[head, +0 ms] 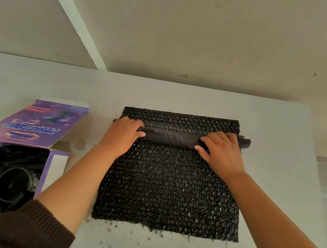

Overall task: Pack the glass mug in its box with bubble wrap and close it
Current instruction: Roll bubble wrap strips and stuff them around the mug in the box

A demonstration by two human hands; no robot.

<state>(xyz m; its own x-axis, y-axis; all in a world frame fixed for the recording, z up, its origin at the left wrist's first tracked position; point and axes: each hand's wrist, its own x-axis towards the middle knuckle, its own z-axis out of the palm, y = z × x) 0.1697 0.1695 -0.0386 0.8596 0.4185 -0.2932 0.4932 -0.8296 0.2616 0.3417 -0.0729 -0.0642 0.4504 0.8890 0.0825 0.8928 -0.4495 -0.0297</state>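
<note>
Head view shows me both hands, left (125,132) and right (220,150), fingers curled over the wrap's (171,187) rolled far edge, seemingly shaping padding, while the mug (15,184) sits boxed (55,163) near left.

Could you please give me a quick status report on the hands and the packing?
Left hand and right hand both gripping rolled bubble wrap on table. Mug in open box, left. Nothing in the way.
</note>
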